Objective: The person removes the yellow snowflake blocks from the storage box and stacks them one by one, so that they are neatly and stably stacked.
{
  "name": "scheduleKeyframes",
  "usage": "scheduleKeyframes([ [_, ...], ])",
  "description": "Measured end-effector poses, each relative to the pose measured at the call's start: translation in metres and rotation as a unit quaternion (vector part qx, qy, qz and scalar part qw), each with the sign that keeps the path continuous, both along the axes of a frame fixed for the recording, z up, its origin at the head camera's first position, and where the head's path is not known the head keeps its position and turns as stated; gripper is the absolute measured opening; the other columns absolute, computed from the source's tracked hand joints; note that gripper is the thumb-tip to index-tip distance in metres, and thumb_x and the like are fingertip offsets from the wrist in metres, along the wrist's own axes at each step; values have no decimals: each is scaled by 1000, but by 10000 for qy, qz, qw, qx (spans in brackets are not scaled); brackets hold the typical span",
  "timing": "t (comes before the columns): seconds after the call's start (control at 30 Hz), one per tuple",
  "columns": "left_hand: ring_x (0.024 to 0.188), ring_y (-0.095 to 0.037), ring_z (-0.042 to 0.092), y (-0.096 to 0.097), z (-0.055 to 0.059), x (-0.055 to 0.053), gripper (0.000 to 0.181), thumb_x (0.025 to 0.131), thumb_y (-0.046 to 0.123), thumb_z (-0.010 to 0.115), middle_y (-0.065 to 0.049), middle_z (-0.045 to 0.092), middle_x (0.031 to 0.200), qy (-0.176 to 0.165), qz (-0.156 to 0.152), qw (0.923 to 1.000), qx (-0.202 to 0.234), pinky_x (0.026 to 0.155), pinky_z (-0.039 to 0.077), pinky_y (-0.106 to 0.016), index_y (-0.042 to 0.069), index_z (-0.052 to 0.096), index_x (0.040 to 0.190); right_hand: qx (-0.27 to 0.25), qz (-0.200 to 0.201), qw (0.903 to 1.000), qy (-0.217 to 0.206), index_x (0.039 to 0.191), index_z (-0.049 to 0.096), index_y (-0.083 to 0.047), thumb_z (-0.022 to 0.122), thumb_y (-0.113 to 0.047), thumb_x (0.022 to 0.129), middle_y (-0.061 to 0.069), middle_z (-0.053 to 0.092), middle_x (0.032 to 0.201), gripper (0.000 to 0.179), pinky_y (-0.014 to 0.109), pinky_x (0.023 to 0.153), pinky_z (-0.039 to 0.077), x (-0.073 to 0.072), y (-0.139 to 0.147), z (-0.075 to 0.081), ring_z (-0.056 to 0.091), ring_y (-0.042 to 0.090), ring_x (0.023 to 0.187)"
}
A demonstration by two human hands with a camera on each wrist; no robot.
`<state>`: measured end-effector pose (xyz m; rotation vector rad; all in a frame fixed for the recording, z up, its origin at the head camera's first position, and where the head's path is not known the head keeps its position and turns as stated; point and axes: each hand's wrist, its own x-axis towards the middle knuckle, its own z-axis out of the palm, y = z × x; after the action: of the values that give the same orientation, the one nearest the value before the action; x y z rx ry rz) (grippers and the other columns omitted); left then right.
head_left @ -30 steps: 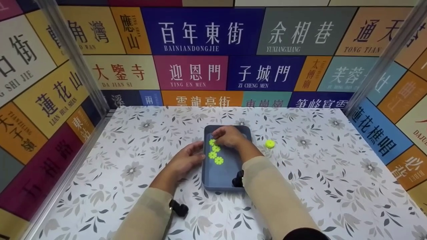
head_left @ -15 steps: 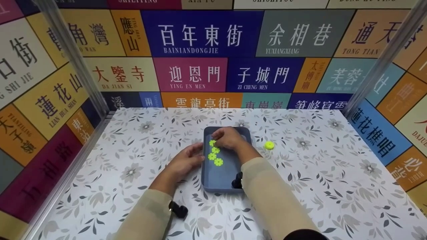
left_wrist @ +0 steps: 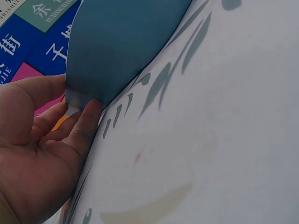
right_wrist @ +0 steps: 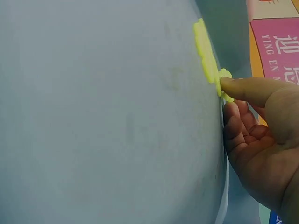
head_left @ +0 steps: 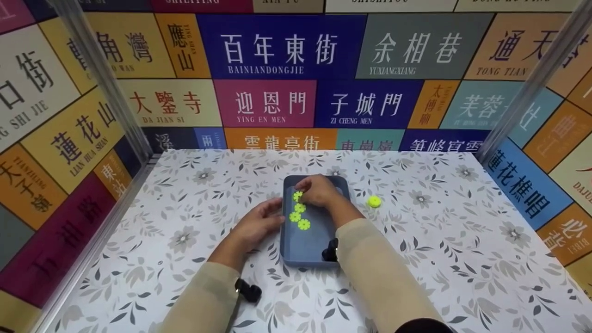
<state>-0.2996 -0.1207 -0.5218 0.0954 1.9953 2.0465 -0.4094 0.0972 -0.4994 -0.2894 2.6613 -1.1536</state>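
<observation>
In the head view, a blue-grey tray [head_left: 307, 263] bears several neon-yellow flower-shaped discs, with one disc [head_left: 304, 225] nearest its front end. The right hand [head_left: 319, 190] reaches into the far part of the tray and pinches the farthest yellow disc [head_left: 298, 196]. Its thumb lies against that disc [right_wrist: 227, 97] in the right wrist view, and the fingertips sit low at the tray floor. The left hand [head_left: 256, 224] stays at the tray's left side. Its loosely extended fingers touch the outer tray wall [left_wrist: 117, 42] in the left wrist view.
A small neon-yellow round piece [head_left: 374, 201] lies on the table right of the tray. A floral cloth [head_left: 185, 238] covers the table. Panels with printed characters [head_left: 282, 46] stand behind and at both sides, with clear corner posts [head_left: 518, 88].
The right hand and the farthest yellow disc have shifted slightly right within the tray. The left hand and the other discs keep their places.
</observation>
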Motion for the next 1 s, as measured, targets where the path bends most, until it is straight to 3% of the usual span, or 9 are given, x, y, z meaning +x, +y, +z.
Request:
scheduleKeyframes([
  [0.27, 153, -32, 50, 0, -3, -1, 66, 99, 6, 70, -12, 48, 167, -19, -27, 10000, 25, 117, 51, -39, 9, 47, 161, 115, 6, 9997, 208, 114, 82, -13, 86, -11, 86, 6, 80, 115, 29, 43, 97, 60, 1, 3, 1, 70, 23, 103],
  [0.4, 153, -33, 50, 0, -2, -1, 67, 99, 6, 70, -13, 47, 167, -79, -10, 9999, 115, 115, 52, -39, 8, 46, 161, 63, -103, 9999, 104, 113, 82, -14, 81, -13, 90, 6, 79, 114, 23, 40, 92, 60, 1, 4, 4, 70, 22, 100],
  [0.67, 150, -34, 53, 1, -1, -1, 68, 98, 3, 70, -15, 48, 166, -33, -23, 9998, 178, 119, 51, -41, 7, 45, 161, -927, -516, 9934, -438, 115, 80, -16, 73, -15, 94, 6, 78, 108, 22, 31, 74, 59, 1, 7, 18, 74, 22, 91],
  [0.77, 150, -35, 53, 0, -2, -1, 68, 97, 3, 70, -16, 48, 166, 13, -27, 9999, 147, 120, 50, -42, 6, 46, 161, -1165, -598, 9898, -560, 115, 81, -18, 74, -15, 93, 5, 78, 107, 23, 34, 79, 60, 1, 9, 26, 73, 22, 92],
  [1.0, 151, -36, 52, 0, -2, -3, 69, 96, 4, 71, -15, 48, 167, -38, 23, 9999, 96, 122, 48, -44, 7, 46, 161, -1946, -770, 9726, -1015, 118, 79, -13, 75, -15, 96, 9, 76, 113, 22, 50, 107, 60, 6, 18, 52, 74, 21, 93],
])
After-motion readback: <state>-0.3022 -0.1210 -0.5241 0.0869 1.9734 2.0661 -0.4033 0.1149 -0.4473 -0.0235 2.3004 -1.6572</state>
